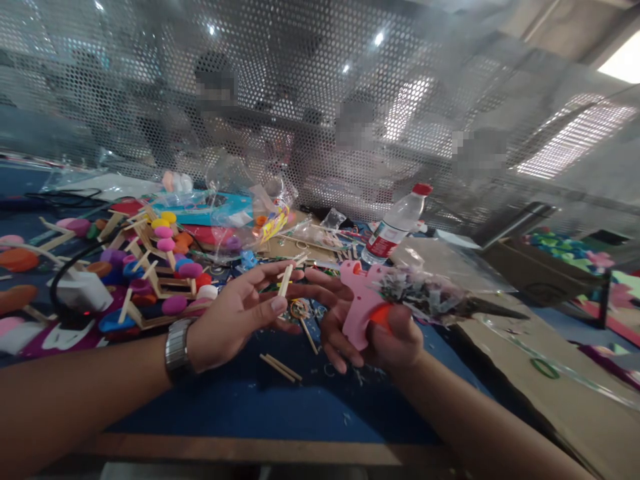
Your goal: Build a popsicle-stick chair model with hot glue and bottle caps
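Between the thumb and fingers of my left hand (235, 310) is a small wooden stick (285, 281), held up above the table. My right hand (375, 333) is wrapped around a pink hot glue gun (361, 300) with an orange trigger. Its nozzle points left, towards the stick; whether they touch I cannot tell. Clumps of stringy, clear residue (420, 293) cling to the gun's back end. Below the hands, a pair of loose wooden sticks (281, 367) lies on the blue table (210, 413), with another stick (309, 337) farther back.
Stick pieces with coloured discs (160, 273) crowd the left, beside a white plug adapter (85, 293) with a black cable. A red-capped bottle (393, 230) stands behind the gun. Cardboard (550, 387) covers the right side, near a box (545, 280). A perforated metal screen (300, 100) rises behind.
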`<state>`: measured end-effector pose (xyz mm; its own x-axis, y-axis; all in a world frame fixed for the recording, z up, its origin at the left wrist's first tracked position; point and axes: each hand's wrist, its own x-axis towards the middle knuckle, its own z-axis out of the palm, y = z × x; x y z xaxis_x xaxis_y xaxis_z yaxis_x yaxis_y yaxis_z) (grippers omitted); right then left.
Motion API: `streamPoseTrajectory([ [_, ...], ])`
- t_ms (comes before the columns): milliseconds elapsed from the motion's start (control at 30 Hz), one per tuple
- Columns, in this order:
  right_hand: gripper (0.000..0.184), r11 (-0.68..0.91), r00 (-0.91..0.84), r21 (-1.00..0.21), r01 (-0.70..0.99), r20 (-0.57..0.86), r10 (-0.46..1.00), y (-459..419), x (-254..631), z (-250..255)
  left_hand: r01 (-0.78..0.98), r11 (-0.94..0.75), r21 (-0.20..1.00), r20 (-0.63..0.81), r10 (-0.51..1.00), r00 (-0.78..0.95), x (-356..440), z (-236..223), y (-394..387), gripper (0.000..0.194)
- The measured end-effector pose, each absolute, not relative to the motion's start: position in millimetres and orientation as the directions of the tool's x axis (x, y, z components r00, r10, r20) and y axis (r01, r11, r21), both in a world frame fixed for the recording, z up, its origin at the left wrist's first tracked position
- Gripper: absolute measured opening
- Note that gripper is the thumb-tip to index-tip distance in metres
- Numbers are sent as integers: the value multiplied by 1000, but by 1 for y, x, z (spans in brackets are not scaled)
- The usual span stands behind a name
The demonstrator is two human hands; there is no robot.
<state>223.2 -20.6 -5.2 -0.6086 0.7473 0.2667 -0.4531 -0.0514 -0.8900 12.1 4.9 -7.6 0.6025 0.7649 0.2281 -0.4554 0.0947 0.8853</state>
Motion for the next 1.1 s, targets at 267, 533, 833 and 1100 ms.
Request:
streamPoseTrajectory([
  [267,80,-31,-636,-856,-516,358,683,-17,222,-10,-489,223,843,166,757,632,12,-6,1,47],
  [533,78,-50,-640,-876,-479,309,704,-20,219,-9,-486,237,841,194,707,680,14,-5,0,51],
  [833,82,-59,-583,-884,-463,253,772,-20,220,-6,-476,285,832,126,738,663,12,-8,1,52],
  [1100,78,9,-440,-882,-471,243,865,-11,226,-6,-535,133,835,198,834,515,11,-7,2,45],
])
